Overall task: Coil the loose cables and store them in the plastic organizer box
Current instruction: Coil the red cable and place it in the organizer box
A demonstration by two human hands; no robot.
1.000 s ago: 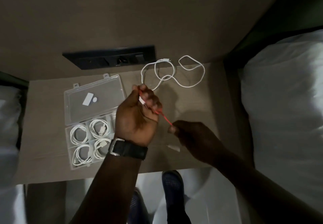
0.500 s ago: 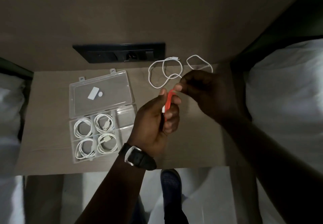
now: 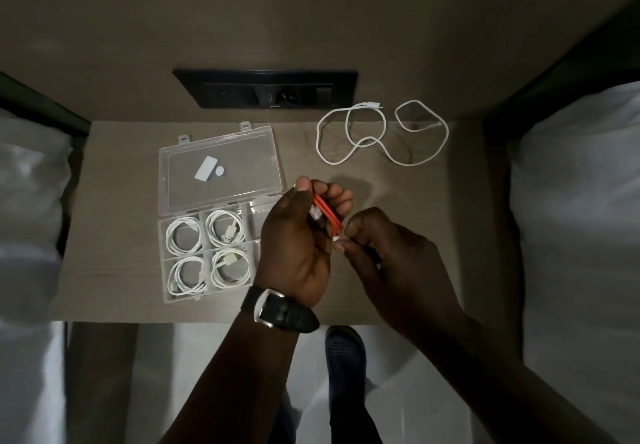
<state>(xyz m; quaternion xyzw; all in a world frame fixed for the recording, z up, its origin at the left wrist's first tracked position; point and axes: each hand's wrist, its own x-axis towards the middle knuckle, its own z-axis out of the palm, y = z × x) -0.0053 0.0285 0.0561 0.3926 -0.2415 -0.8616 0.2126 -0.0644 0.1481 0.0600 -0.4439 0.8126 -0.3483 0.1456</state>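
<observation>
Currently | organizer box [image 3: 221, 166]: four white coils stored | red cable [image 3: 325, 213]: left hand [image 3: 298, 242] gripping folded strands, right hand [image 3: 391, 256] pinching its end | white cable [image 3: 367, 138]: loose on table [image 3: 121, 201], uncoiled.

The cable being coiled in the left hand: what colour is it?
The thin coiled cable is red-orange with white plugs, best seen in the head view.

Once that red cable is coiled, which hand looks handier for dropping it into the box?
Probably the left hand: it grips the red cable and sits beside the organizer box; the right hand is farther away.
</observation>
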